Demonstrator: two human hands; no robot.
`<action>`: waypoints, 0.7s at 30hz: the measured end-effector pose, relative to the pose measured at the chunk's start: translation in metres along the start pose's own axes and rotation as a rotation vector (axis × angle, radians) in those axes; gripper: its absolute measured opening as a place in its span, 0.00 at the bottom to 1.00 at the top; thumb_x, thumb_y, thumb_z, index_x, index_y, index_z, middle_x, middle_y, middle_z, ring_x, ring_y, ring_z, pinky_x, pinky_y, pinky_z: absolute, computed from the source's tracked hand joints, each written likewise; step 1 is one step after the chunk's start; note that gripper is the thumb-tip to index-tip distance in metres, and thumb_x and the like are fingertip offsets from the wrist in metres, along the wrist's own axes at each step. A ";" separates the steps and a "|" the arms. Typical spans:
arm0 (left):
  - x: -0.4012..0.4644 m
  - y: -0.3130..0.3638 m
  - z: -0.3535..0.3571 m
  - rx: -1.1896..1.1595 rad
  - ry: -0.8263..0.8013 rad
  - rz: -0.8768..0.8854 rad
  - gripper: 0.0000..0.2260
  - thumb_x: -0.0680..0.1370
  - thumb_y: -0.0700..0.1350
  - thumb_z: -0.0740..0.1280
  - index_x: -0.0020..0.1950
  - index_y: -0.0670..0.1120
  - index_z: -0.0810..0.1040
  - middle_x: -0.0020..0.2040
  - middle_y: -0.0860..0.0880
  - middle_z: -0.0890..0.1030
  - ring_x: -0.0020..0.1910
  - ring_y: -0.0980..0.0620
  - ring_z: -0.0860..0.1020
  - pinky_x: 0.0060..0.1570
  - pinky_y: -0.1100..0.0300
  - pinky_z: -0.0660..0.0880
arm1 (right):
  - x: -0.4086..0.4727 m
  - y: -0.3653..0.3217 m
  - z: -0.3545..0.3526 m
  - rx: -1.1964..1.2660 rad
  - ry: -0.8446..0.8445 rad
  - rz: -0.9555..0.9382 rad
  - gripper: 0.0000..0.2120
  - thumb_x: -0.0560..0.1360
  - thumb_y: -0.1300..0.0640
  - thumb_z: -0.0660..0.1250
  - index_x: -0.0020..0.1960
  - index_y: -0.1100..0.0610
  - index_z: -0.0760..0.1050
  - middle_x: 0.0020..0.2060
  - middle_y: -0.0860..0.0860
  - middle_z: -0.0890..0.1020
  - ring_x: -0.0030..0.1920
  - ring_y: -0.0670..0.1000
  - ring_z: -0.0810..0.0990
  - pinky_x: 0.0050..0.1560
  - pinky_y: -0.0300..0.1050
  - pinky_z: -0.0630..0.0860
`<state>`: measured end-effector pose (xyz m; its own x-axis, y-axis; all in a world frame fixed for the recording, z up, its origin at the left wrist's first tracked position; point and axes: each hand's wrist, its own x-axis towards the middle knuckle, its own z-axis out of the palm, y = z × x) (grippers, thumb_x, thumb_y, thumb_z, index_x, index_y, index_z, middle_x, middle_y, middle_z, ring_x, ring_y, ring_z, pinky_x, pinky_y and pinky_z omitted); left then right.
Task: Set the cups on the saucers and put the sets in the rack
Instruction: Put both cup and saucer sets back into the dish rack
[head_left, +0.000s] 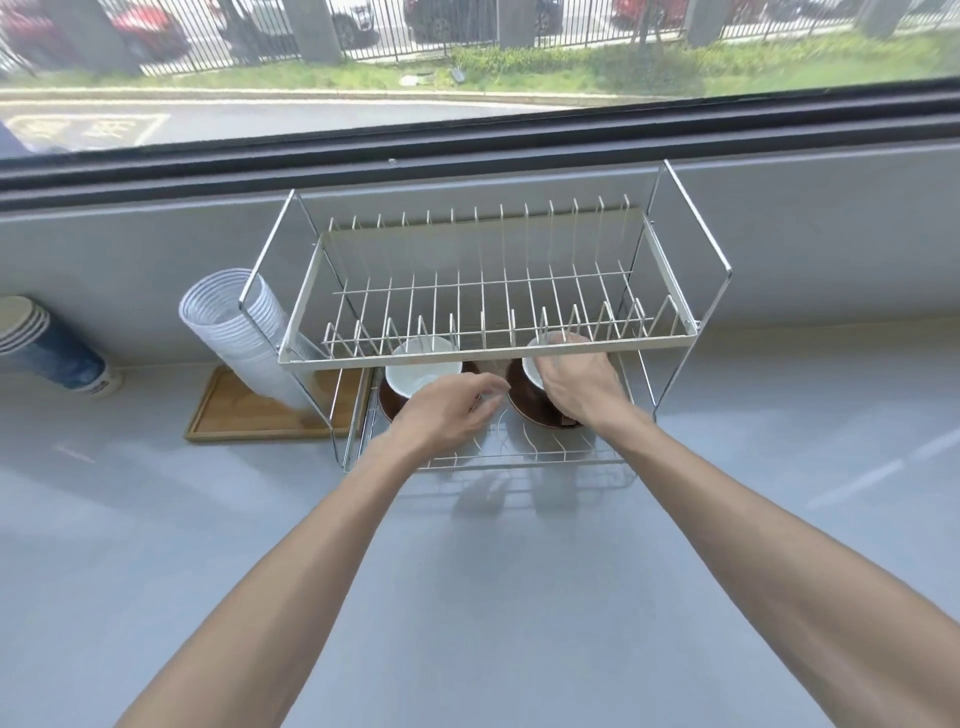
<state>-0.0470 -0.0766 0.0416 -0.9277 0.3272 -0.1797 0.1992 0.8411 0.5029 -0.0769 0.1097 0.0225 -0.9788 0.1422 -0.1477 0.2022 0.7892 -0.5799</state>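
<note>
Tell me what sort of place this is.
Probably an office pantry or break-room counter by a street-facing window. A two-tier dish rack stands on the grey counter, stacks of disposable cups lean beside it, and two cup-and-saucer sets sit on the lower tier.

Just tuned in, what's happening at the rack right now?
A person is loading cup-and-saucer sets onto the rack's lower shelf. The left cup already sits on its brown saucer, with the left hand open beside it. The right hand grips the right cup on its saucer.
</note>
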 end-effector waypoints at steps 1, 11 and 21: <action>-0.006 -0.003 -0.005 0.061 0.006 0.006 0.15 0.83 0.49 0.60 0.68 0.51 0.78 0.62 0.50 0.83 0.61 0.47 0.80 0.60 0.50 0.75 | -0.008 -0.006 -0.001 0.010 -0.097 0.028 0.18 0.77 0.63 0.52 0.51 0.59 0.81 0.43 0.55 0.82 0.45 0.59 0.83 0.41 0.49 0.80; -0.029 -0.058 -0.012 0.286 0.231 -0.107 0.17 0.83 0.49 0.59 0.71 0.50 0.74 0.69 0.48 0.77 0.69 0.44 0.72 0.64 0.48 0.72 | -0.023 -0.046 0.033 -0.240 -0.113 -0.260 0.18 0.83 0.48 0.56 0.60 0.62 0.74 0.51 0.63 0.81 0.56 0.65 0.76 0.54 0.56 0.72; 0.003 -0.086 -0.008 -0.188 0.515 -0.417 0.17 0.83 0.53 0.58 0.67 0.44 0.73 0.60 0.39 0.80 0.59 0.35 0.77 0.56 0.47 0.74 | 0.001 -0.069 0.082 -0.042 -0.135 -0.217 0.24 0.82 0.41 0.50 0.71 0.54 0.67 0.66 0.58 0.74 0.66 0.61 0.73 0.63 0.60 0.73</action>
<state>-0.0690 -0.1515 0.0046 -0.9561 -0.2929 0.0108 -0.2220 0.7478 0.6256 -0.0892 0.0064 -0.0030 -0.9851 -0.1122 -0.1306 -0.0166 0.8169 -0.5765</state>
